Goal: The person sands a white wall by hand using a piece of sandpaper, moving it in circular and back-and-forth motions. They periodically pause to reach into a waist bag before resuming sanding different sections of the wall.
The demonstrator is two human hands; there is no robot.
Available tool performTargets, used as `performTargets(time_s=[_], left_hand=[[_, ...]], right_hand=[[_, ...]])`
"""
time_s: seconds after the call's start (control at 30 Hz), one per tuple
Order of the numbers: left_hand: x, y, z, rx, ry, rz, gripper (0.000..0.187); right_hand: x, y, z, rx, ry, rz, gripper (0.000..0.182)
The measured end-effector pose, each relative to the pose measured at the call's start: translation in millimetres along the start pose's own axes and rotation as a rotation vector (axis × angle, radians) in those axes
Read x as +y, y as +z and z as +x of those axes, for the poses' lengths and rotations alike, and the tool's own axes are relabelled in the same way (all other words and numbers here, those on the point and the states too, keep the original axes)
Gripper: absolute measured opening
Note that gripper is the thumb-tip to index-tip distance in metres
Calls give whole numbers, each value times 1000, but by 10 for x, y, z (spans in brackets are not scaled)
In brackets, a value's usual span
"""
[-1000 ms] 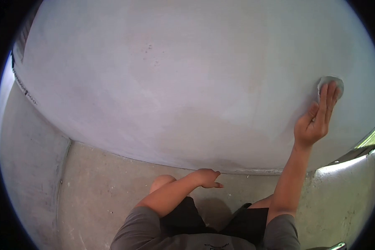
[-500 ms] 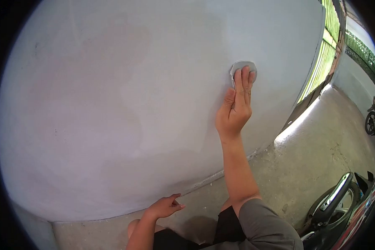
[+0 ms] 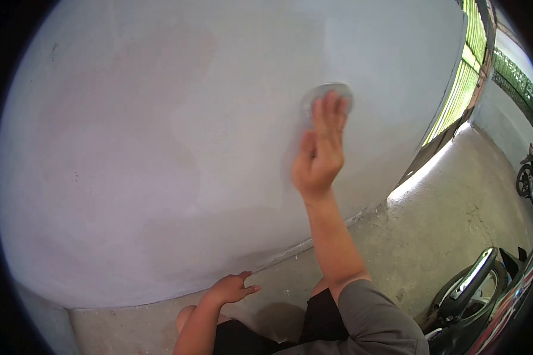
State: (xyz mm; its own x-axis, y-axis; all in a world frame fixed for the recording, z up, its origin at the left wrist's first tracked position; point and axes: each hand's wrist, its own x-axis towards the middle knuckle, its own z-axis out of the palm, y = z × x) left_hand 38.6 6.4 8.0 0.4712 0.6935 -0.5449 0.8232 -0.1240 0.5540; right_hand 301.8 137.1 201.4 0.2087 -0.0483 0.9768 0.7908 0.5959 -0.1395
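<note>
My right hand [image 3: 320,145] presses a round grey sanding disc [image 3: 344,94] flat against the pale wall [image 3: 243,136]. Its fingers lie over the disc, and motion smears both a little. The thumb rests at the disc's lower left; much of the disc's face is hidden under the fingers. Low in the view, my left hand [image 3: 228,290] hangs above my knee near the foot of the wall. Its thumb and fingers are apart, and it holds nothing.
A motorbike [image 3: 471,290] stands on the concrete floor [image 3: 420,236] at the lower right. Another motorbike [image 3: 526,180] is farther back by the right edge. Beyond the wall's right edge is a green slatted panel [image 3: 456,94].
My right hand has slid left and slightly up along the wall with the sanding disc. My left hand is nearly where it was, fingers still apart.
</note>
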Motion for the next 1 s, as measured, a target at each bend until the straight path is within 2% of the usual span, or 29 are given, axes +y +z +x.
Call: performTargets(time_s=[0.03,0.07,0.13,0.17,0.23,0.27,0.33,0.37,0.43,0.47,0.53,0.57,0.7,0.77,0.87,0.93,1.0], left_hand=[[12,-3,12,-3,-10,12,86],[7,-18,4,-5,-25,29,86],[4,-16,-20,-10,15,-23,85],[-3,-13,-29,-11,65,-85,85],[-33,-6,-50,2,55,-67,85],[-35,15,-49,8,50,-49,84],[0,19,6,-3,33,-29,81],[3,15,23,0,8,-1,77],[25,47,72,20,51,-34,76],[33,76,78,48,96,-79,75],[42,77,84,33,97,-87,75],[54,84,95,8,107,-89,74],[29,135,169,13,102,-26,71],[40,151,195,64,150,-43,66],[99,135,183,94,242,-116,61],[104,133,170,117,245,-112,61],[63,120,137,150,247,-119,62]], right_hand=[[-48,0,-10,-83,-83,1,37],[0,-19,7,-77,-75,-2,37],[196,-71,92,40,113,32,37],[284,-95,109,43,115,38,37],[401,-149,157,169,326,64,37],[379,-121,141,164,326,57,37],[297,-68,89,80,65,-23,36],[285,-105,96,76,70,-30,36],[252,-113,109,-92,-175,-43,36],[291,-112,106,-93,-170,-35,36],[448,-151,173,107,187,-8,36],[491,-191,194,139,285,10,36],[366,-97,98,140,227,-28,37],[207,-30,50,-2,-63,-15,38],[102,-53,39,-72,-90,-13,38],[200,-104,93,-31,-45,-6,37],[393,-139,118,113,171,14,37]])
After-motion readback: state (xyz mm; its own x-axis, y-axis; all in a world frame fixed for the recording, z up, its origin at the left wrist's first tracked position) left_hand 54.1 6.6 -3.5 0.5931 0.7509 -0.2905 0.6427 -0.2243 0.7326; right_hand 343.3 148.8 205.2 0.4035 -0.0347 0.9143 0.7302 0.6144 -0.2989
